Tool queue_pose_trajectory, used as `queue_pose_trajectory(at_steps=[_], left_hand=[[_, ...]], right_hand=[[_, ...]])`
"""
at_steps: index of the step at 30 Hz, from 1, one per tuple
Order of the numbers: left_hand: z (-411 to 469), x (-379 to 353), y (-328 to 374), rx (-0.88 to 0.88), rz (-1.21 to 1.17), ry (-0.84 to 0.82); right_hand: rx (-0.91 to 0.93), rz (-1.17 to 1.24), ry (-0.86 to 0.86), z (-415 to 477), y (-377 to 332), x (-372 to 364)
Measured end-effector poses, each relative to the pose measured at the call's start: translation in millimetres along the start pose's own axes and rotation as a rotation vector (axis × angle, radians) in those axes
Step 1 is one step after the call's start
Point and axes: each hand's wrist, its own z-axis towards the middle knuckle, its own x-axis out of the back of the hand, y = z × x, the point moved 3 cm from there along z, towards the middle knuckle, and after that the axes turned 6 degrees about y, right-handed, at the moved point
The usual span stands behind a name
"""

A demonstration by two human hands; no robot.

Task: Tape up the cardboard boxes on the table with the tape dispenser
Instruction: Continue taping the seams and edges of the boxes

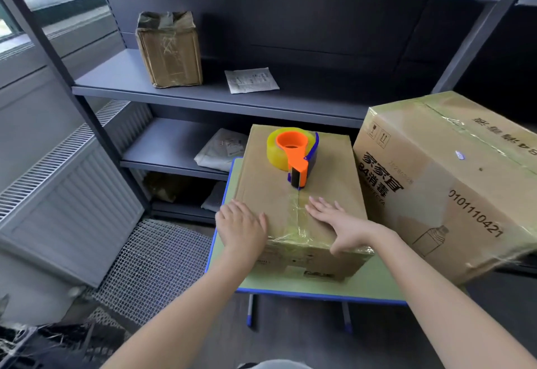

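Note:
A small cardboard box (270,188) stands on the green table (374,281) in front of me. Clear tape runs along its centre seam and down its near face. An orange and blue tape dispenser (293,155) with a yellowish roll lies on the box's far half, untouched. My left hand (242,227) rests flat on the near left part of the lid, fingers straight. Across the taped seam near the front edge, my right hand (338,225) presses flat with its fingers spread. A larger printed cardboard box (453,191), taped along its top, sits to the right and touches the small one.
A dark metal shelf unit (203,98) stands behind the table, holding a taped brown box (170,49), a paper sheet (251,79) and bagged items lower down. A radiator (69,200) and a mesh panel (154,267) are at the left on the floor side.

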Motion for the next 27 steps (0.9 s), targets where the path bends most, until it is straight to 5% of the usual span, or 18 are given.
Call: queue_pose_trajectory(at_steps=[9, 11, 14, 19, 27], left_hand=[[6, 3, 7, -0.005, -0.018, 0.060], [13, 9, 13, -0.078, -0.140, 0.133], [27, 14, 27, -0.176, -0.452, 0.087], [45, 24, 58, -0.001, -1.063, -0.044], [63, 10, 77, 0.122, -1.350, 0.061]], right_hand=[[0.068, 0.063, -0.031, 3, 13, 3], [0.020, 0.168, 0.025, 4, 16, 17], [-0.084, 0.212, 0.327, 10, 23, 46], [-0.077, -0.036, 0.689, 37, 27, 78], [0.065, -0.196, 0.576, 95, 32, 95]])
